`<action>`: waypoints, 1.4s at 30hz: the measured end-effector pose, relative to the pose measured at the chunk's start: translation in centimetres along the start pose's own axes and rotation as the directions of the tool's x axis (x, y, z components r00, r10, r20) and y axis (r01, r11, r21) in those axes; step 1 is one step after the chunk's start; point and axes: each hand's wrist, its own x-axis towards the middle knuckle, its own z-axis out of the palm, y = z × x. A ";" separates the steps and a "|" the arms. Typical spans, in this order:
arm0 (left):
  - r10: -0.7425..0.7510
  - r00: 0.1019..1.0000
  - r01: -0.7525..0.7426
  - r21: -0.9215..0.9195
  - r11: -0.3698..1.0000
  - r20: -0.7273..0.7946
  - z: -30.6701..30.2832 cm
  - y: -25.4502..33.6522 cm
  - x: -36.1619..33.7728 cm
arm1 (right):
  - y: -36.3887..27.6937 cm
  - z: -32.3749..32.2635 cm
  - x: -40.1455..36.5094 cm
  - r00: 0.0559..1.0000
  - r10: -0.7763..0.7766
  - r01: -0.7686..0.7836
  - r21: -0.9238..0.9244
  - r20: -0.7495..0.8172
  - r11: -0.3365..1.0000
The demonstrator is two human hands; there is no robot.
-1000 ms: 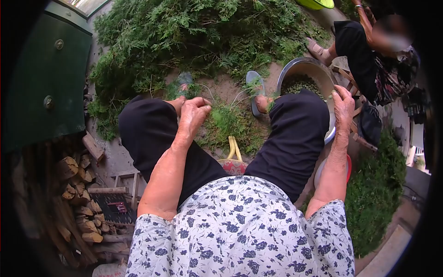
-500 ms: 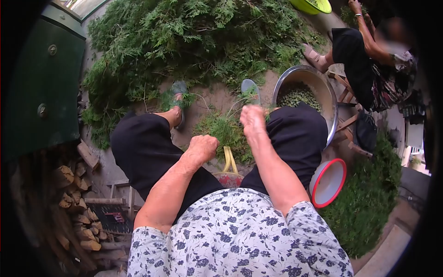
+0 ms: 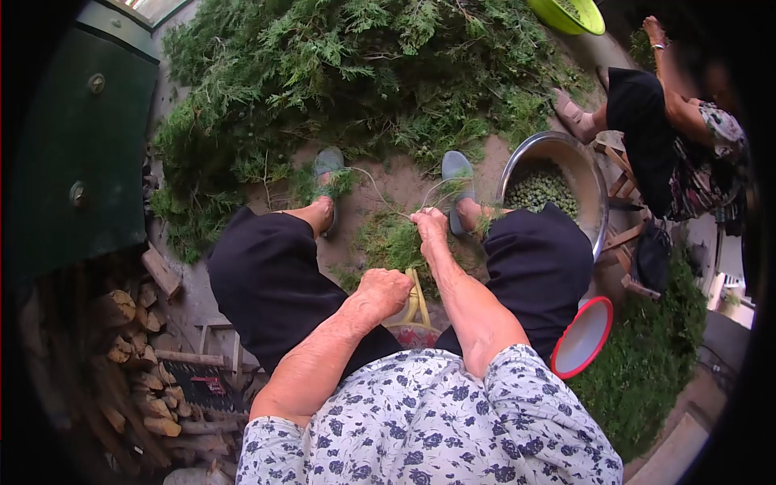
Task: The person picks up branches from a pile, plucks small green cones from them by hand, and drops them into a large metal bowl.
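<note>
My left hand (image 3: 383,293) is closed beside the yellow handles (image 3: 415,301) between my knees; what its fingers hold is hidden. Farther forward, my right hand (image 3: 429,224) pinches the end of a thin green branch (image 3: 376,187), whose bare stems curve out toward my feet. Loose green sprigs (image 3: 392,242) lie on the ground just beyond my hands. A steel basin (image 3: 594,182) holding small green cones (image 3: 540,192) stands by my right knee.
A large heap of evergreen branches (image 3: 347,73) fills the ground ahead. A red-rimmed bowl (image 3: 582,338) and more greenery (image 3: 638,388) are at right. Another person (image 3: 647,121) sits upper right near a lime basin (image 3: 578,18). Firewood (image 3: 153,388) is stacked at lower left.
The view has shifted, so most things appear lower and farther right. My right hand has closed on the thin stem, and my left hand remains closed near the yellow handles.
</note>
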 end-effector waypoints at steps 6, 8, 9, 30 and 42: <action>-0.259 0.807 0.169 -0.213 0.962 -0.531 -3.0 -0.9 0.8 | -3.9 -0.6 -3.1 0.891 -0.454 0.447 -0.212 0.018 0.869; -0.259 0.594 -0.075 -0.373 0.925 -0.761 -3.4 -2.6 1.6 | -6.2 -1.0 -6.1 0.770 -0.635 0.634 -0.193 0.063 0.749; -0.295 0.489 -0.220 -0.443 0.869 -0.821 -3.7 -3.6 2.1 | -6.9 -1.4 -7.3 0.759 -0.648 0.646 -0.183 0.058 0.741; -0.365 0.733 -0.663 -0.722 -0.198 -0.574 -13.1 -1.1 -5.4 | -10.7 -7.8 -13.8 0.583 -0.654 0.808 -0.256 0.483 0.531; -0.430 0.685 -0.683 -0.723 -0.099 -0.588 -9.8 1.9 -5.7 | -20.3 -8.8 -17.1 0.505 -0.834 0.839 0.102 0.223 0.535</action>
